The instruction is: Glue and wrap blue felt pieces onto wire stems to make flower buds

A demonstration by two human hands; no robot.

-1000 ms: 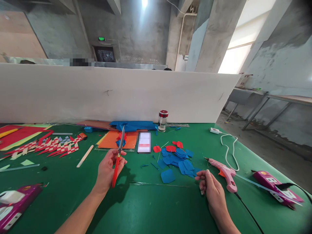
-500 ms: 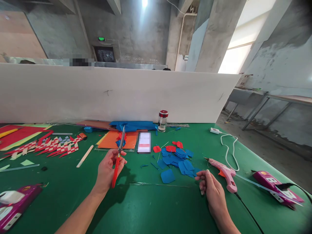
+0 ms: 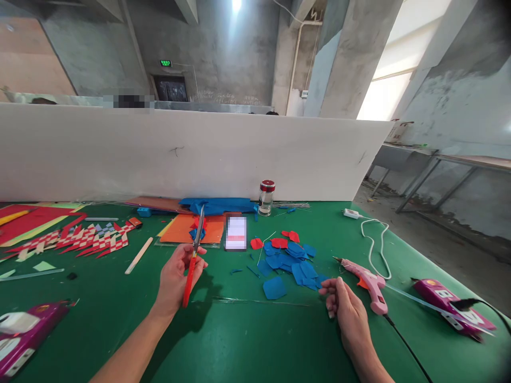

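Left hand: my left hand [image 3: 175,276] is curled around the red handles of the scissors [image 3: 192,259], thumb on top and fingers wrapped beneath, so the grip looks firm rather than loose.
Scissors: they are lifted off the table [image 3: 239,346], blades together and pointing up and away from me toward the orange sheet [image 3: 191,229]; held this way the tip stays off the cloth and away from my other hand, I judge.
Right hand: my right hand [image 3: 345,306] rests on the table with the fingers bunched into a loose pinch; something thin may be between the fingertips, perhaps the wire [image 3: 255,301], but I cannot tell what.
Wire: a thin line lies flat across the table between my two hands, running toward the right fingertips.
Cut pieces: the blue pieces [image 3: 289,263] and a few red pieces [image 3: 279,242] lie heaped just beyond the right hand, within easy reach of either hand.
Glue gun: the pink glue gun [image 3: 367,284] sits just beside the right hand, nozzle pointing left, cord trailing toward me.
Further off: a small jar [image 3: 266,197] stands against the white board [image 3: 191,154]; woven red-and-white strips [image 3: 80,240] lie well to the left.
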